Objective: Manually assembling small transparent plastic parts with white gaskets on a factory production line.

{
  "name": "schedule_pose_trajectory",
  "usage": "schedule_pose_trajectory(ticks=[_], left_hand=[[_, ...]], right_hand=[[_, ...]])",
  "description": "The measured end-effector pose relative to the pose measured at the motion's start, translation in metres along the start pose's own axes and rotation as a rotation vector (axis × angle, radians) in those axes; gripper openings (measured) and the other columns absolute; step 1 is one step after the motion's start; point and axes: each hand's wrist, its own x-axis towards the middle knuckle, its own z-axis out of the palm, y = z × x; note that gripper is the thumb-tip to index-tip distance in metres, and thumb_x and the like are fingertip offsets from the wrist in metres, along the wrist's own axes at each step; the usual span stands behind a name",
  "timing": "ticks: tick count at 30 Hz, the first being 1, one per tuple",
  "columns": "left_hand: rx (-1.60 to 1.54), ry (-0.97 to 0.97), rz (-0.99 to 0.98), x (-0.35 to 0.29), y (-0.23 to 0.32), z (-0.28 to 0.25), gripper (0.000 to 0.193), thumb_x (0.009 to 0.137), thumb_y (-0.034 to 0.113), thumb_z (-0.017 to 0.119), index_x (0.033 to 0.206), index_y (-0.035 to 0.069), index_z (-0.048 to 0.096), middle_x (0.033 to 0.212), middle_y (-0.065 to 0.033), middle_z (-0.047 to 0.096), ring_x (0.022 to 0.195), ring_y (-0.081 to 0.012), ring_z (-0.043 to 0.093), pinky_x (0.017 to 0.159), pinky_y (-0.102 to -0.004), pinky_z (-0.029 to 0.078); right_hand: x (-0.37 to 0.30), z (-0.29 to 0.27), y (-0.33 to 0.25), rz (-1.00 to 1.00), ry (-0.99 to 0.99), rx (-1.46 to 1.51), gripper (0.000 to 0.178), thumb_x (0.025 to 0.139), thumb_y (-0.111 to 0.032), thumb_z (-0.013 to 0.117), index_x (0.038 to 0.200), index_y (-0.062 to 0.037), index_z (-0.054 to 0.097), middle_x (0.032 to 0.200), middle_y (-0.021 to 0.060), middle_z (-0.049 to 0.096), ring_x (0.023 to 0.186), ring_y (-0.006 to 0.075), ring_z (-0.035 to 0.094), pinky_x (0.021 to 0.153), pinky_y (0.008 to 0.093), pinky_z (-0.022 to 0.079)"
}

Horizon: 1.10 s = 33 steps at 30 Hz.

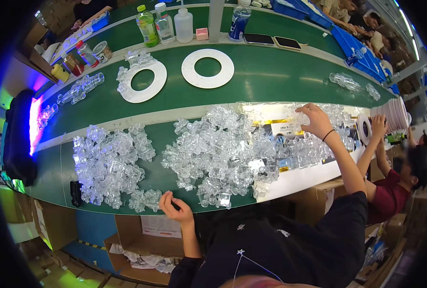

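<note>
My left hand (176, 207) is at the table's front edge, its fingers loosely curled and apart, with nothing visible in them. Its fingertips are right beside a small group of clear plastic parts (145, 200); whether they touch is unclear. Farther right, my right hand (315, 122), with a dark band on the wrist, reaches over more clear parts (303, 150) lying on white and printed sheets. Thumb and forefinger are bent with a gap between them. Between my hands spreads a large heap of clear parts (213, 144), and another heap (108, 163) lies to the left.
Two white rings (207, 53) (158, 90) lie on the green table beyond the heaps. Bottles (164, 24) and phones (259, 39) line a ledge behind. A co-worker in red (391, 194) handles a white ring near a reel (396, 115). A glowing lamp (33, 127) stands left.
</note>
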Motion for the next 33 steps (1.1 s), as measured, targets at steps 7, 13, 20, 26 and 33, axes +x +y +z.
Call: schedule_pose_trajectory(ticks=[7, 13, 20, 26, 33], left_hand=[[0.009, -0.022, 0.071, 0.005, 0.006, -0.007, 0.019, 0.078, -0.007, 0.049, 0.095, -0.005, 0.056, 0.099, -0.0179, 0.055, 0.089, -0.0321, 0.055, 0.078, -0.0391, 0.047], [-0.373, -0.205, 0.206, 0.050, 0.088, -0.025, 0.058, 0.076, 0.009, 0.066, 0.125, 0.002, 0.036, 0.120, -0.0217, 0.045, 0.111, -0.0371, 0.046, 0.090, -0.0437, 0.043], [-0.514, -0.175, 0.523, 0.076, 0.106, 0.010, 0.066, 0.071, 0.017, 0.076, 0.123, 0.009, 0.037, 0.130, -0.0263, 0.040, 0.120, -0.0468, 0.039, 0.095, -0.0530, 0.038], [-1.156, -0.157, -0.369, 0.073, 0.112, 0.009, 0.060, 0.072, 0.016, 0.075, 0.119, 0.008, 0.038, 0.124, -0.0247, 0.047, 0.117, -0.0454, 0.044, 0.096, -0.0529, 0.038], [-0.795, -0.178, 0.152, 0.083, 0.100, 0.024, 0.061, 0.071, 0.013, 0.076, 0.120, 0.003, 0.040, 0.124, -0.0250, 0.046, 0.117, -0.0404, 0.046, 0.096, -0.0473, 0.040]], right_hand=[[0.010, -0.063, -0.047, -0.070, 0.361, 0.326, 0.041, 0.064, -0.015, 0.069, 0.104, -0.0095, 0.060, 0.096, 0.0091, 0.057, 0.088, 0.0281, 0.058, 0.076, 0.0333, 0.047], [-0.015, -0.102, -0.138, -0.478, 0.284, 0.481, 0.044, 0.062, -0.018, 0.072, 0.104, -0.0085, 0.061, 0.095, 0.0081, 0.058, 0.087, 0.0226, 0.059, 0.074, 0.0309, 0.049], [-0.026, -0.106, -0.207, -0.739, -0.105, 0.638, 0.053, 0.063, -0.023, 0.077, 0.111, -0.0110, 0.059, 0.104, 0.0093, 0.055, 0.087, 0.0240, 0.059, 0.073, 0.0314, 0.050], [-0.015, -0.089, -0.225, -0.735, -0.031, 0.787, 0.078, 0.067, -0.036, 0.078, 0.130, -0.0085, 0.042, 0.129, 0.0191, 0.038, 0.113, 0.0349, 0.048, 0.086, 0.0372, 0.046], [-0.002, -0.067, -0.235, -0.669, -0.063, 0.884, 0.068, 0.067, -0.025, 0.078, 0.125, -0.0084, 0.047, 0.127, 0.0164, 0.046, 0.118, 0.0322, 0.046, 0.092, 0.0392, 0.043]])
